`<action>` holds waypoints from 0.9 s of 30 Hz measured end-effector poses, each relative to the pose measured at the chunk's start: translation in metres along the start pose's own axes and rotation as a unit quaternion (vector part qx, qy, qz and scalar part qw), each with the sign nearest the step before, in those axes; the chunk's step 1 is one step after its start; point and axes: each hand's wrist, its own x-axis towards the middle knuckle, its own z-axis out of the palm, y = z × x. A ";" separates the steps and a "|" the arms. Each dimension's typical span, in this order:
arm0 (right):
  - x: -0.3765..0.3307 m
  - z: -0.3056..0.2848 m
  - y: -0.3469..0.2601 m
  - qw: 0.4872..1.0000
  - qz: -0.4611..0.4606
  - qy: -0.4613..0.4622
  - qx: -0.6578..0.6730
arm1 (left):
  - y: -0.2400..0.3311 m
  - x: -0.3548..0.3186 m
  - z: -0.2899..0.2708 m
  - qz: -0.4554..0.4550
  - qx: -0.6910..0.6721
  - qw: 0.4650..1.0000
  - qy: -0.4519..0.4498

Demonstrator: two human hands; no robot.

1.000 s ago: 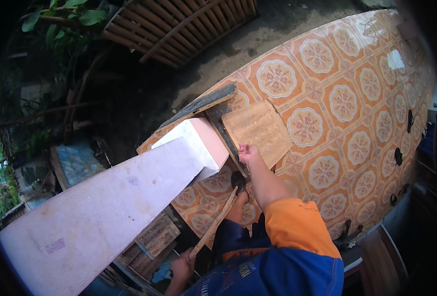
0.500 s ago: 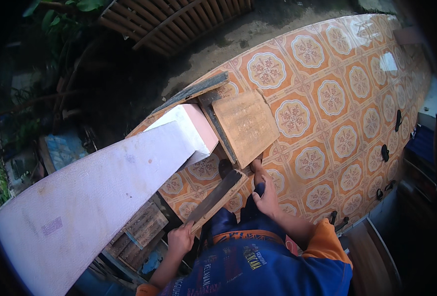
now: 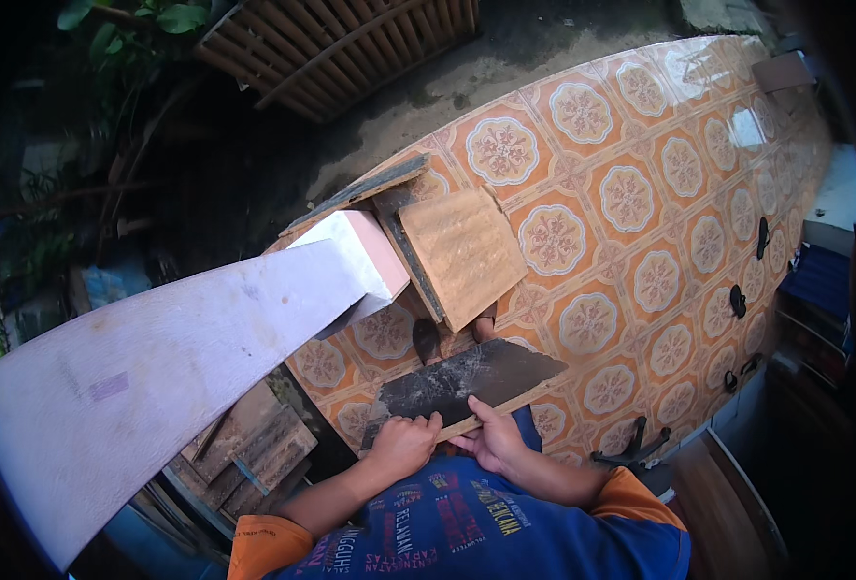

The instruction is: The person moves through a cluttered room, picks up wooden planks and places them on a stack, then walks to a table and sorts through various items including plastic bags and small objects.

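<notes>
A wooden board (image 3: 469, 375) with a dark, scuffed face and a pale raw edge lies across the front of my body. My left hand (image 3: 405, 445) is closed around the board's near edge, left of its middle. On that same edge, further right, my right hand (image 3: 492, 439) grips with the thumb on top and the fingers underneath. Just beyond my feet, a tan wooden panel (image 3: 462, 253) lies beside the pink and white end of a low wall. A dark, weathered plank (image 3: 360, 195) rests behind that wall end.
The lilac-topped low wall (image 3: 177, 319) runs along my left. Below it sits a stack of rough wood pieces (image 3: 254, 449). Orange patterned tiles (image 3: 631, 271) cover the floor, with black sandals (image 3: 737, 301) on the right. A slatted wooden rack (image 3: 336, 53) stands at the far left.
The board has swung from slanting at my left side to lying crosswise, its dark face up. My right hand has moved from beside my knee onto its edge.
</notes>
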 end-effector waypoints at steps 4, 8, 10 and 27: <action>-0.022 -0.015 -0.019 0.999 -0.021 0.036 0.034 | 0.014 0.011 -0.037 0.023 -0.073 0.996 -0.039; -0.047 -0.026 -0.054 0.994 -0.096 0.055 -0.027 | 0.007 -0.014 -0.067 0.035 -0.053 0.979 0.194; -0.060 -0.015 -0.086 0.980 -0.164 0.064 -0.094 | 0.002 -0.050 -0.076 0.000 0.096 0.928 0.360; 0.062 0.152 -0.344 0.434 -0.427 0.183 -0.772 | -0.050 -0.133 -0.216 -0.121 0.363 0.599 0.704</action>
